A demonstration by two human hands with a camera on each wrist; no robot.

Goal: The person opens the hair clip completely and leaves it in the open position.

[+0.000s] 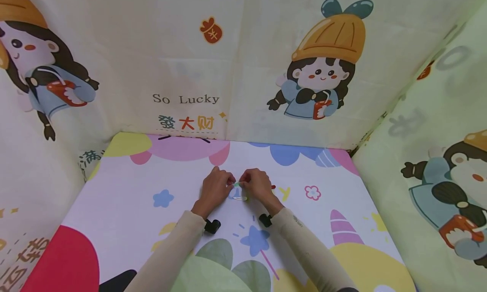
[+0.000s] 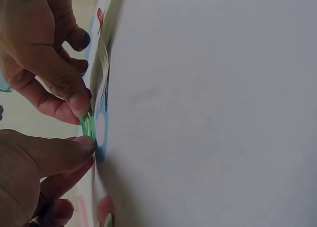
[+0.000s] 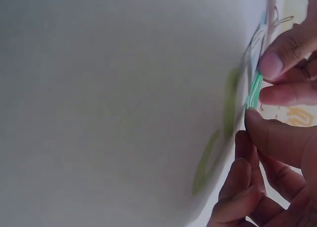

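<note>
Green piece: we saw a small, slim green-and-white strip point(image 1: 237, 184), material unclear, at the centre of the head view.
Left hand: the left hand point(image 1: 217, 186) pinched one end.
Right hand: the right hand point(image 1: 258, 185) pinched the other.
Below it: a pale oval clip-like piece point(image 1: 240, 198) lay on the white, pastel-printed table cover point(image 1: 125, 203).
Printed containers: upper right, a cartoon figure point(image 1: 324, 74) held a red cup point(image 1: 318, 111); upper centre, we saw a red pouch point(image 1: 211, 30).
Writing: we read "So Lucky" and "發大财", left of upper centre.
Hard to make out: a red thing point(image 1: 273, 186), mostly behind the right hand.
</note>
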